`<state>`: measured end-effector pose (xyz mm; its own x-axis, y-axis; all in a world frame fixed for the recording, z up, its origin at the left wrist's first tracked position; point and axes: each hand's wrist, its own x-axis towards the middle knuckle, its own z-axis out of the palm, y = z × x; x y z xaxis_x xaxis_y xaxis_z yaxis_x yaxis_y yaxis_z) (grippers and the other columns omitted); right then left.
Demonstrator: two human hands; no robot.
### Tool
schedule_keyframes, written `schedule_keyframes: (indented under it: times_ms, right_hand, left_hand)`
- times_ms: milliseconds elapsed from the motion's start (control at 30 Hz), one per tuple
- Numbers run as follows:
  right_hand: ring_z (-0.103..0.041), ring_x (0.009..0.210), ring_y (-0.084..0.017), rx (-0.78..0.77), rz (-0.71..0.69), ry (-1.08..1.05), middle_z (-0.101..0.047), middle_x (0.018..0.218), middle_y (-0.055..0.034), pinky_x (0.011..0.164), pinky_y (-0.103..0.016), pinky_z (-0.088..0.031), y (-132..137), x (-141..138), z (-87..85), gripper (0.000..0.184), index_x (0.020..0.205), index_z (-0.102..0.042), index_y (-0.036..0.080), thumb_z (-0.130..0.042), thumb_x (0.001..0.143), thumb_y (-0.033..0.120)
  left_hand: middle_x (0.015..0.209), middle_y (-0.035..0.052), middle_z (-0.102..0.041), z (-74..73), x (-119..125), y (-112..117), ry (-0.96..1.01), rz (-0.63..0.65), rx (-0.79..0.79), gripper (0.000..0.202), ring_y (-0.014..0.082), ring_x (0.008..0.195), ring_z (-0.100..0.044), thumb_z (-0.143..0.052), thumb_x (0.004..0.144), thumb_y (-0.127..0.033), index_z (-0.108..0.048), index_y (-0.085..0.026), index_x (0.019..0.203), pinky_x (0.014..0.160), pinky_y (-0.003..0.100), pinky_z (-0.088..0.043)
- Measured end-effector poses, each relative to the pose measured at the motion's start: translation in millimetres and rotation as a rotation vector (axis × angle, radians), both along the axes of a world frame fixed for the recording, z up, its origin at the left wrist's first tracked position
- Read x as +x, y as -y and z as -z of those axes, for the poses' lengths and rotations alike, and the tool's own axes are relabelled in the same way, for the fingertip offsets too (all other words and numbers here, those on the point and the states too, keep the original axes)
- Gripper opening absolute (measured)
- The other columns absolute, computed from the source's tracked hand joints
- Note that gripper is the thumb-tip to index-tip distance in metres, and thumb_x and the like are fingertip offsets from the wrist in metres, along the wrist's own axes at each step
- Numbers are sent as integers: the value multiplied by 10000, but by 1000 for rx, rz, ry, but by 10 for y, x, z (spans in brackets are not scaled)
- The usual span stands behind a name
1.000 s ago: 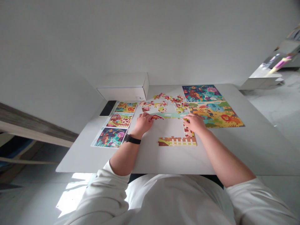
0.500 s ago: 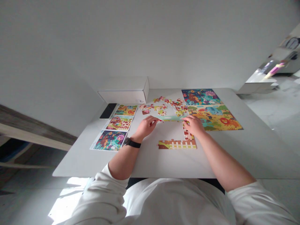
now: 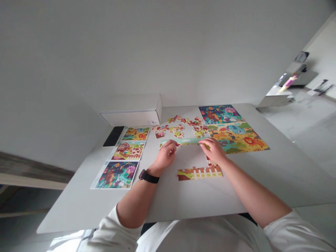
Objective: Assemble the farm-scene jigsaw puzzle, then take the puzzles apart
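Observation:
On the table, a pale blue and green jigsaw puzzle strip (image 3: 189, 141) runs between my two hands. My left hand (image 3: 166, 154), with a black watch (image 3: 149, 176) at the wrist, is curled over its left part, fingertips at the edge. At the right end, my right hand (image 3: 214, 150) has thumb and fingers around the corner and covers part of it. Below that hand, a brown-and-white side section (image 3: 210, 161) leads down to a joined fence strip (image 3: 201, 174). Several loose puzzle pieces (image 3: 179, 130) lie beyond the upper strip.
Three small picture sheets (image 3: 118, 175) lie on the left, beside a dark phone (image 3: 113, 136). A white box (image 3: 131, 117) stands against the wall. Two larger animal pictures (image 3: 237, 138) lie at the right. The table's (image 3: 162, 206) front edge is close to my body.
My view has shifted, so the table appears lower. My left fingers are more curled over the upper strip. My right thumb stands further from the fingers at the corner.

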<state>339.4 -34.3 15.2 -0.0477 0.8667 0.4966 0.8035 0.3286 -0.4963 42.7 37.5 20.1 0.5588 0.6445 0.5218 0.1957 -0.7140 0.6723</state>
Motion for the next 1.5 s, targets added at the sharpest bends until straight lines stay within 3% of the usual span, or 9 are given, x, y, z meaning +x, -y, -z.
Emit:
schedule_keyframes:
  times_ms: [133,267,467,633,867,1000,1200,1333,1500]
  right_hand:
    - [-755,1039,-276,31,22,-46,-822,1082,-68,958,-441,-592,-42,-50,-128,227,1100,-810,282,-607,1009,243]
    - [-768,1045,-264,36,37,-72,-835,1077,-51,979,-424,-589,-329,-43,-289,217,1075,-807,281,-610,997,233]
    - [-777,1006,-228,-204,169,-9,-834,1115,-68,942,-346,-583,-1359,-120,-466,237,1155,-803,240,-638,987,226]
    - [-735,1207,-250,-518,291,198,-807,1286,-81,1015,-326,-540,-2250,-383,-518,268,1208,-813,263,-641,1005,286]
    - [-686,1303,-380,-731,394,335,-731,1380,-217,1059,-482,-538,-2787,-743,-437,458,1317,-774,209,-703,970,500]
    - [-689,1287,-395,-738,438,334,-736,1309,-257,1046,-506,-547,-2897,-775,-355,473,1283,-772,178,-760,919,480]
    - [-762,1003,-290,-507,384,14,-804,1027,-126,922,-420,-579,-2819,-663,-296,216,998,-749,227,-828,818,316]
    - [-735,889,-222,-349,290,-214,-787,970,-56,865,-353,-569,-2492,-574,-343,225,1034,-704,226,-762,820,266]
    - [-697,806,-204,-289,60,-474,-749,953,-26,783,-349,-567,-1772,-403,-414,367,1161,-665,226,-732,817,336]
  left_hand:
    - [1015,68,-665,42,-23,-49,48,-32,-17,305,210,1001,-647,-441,672,51,-406,-235,774,873,335,-516]
    - [981,56,-648,65,-36,-73,42,-128,21,310,202,965,-632,-417,769,62,-505,-224,847,874,331,-510]
    - [1083,72,-678,67,-51,-46,13,-274,66,430,220,1044,-650,-462,851,47,-632,-217,1144,937,351,-538]
    - [1133,74,-700,44,-98,-28,37,-333,48,461,222,1100,-680,-498,871,39,-639,-231,1217,959,353,-562]
    - [1101,65,-705,-12,-163,-15,88,-371,36,408,213,1083,-677,-504,911,28,-647,-232,1190,960,352,-556]
    - [1059,60,-704,-53,-170,-5,134,-380,47,349,207,1039,-667,-487,955,5,-645,-233,1156,937,349,-550]
    - [1064,82,-716,-46,-161,-8,130,-376,2,330,236,1046,-680,-489,952,-18,-652,-249,1123,937,399,-561]
    - [1081,86,-718,-31,-153,-18,139,-375,4,337,238,1057,-684,-493,951,-26,-655,-247,1148,954,407,-562]
    - [1098,97,-726,-28,-133,-32,147,-359,-5,296,233,1058,-681,-514,960,-53,-660,-227,1149,957,393,-555]
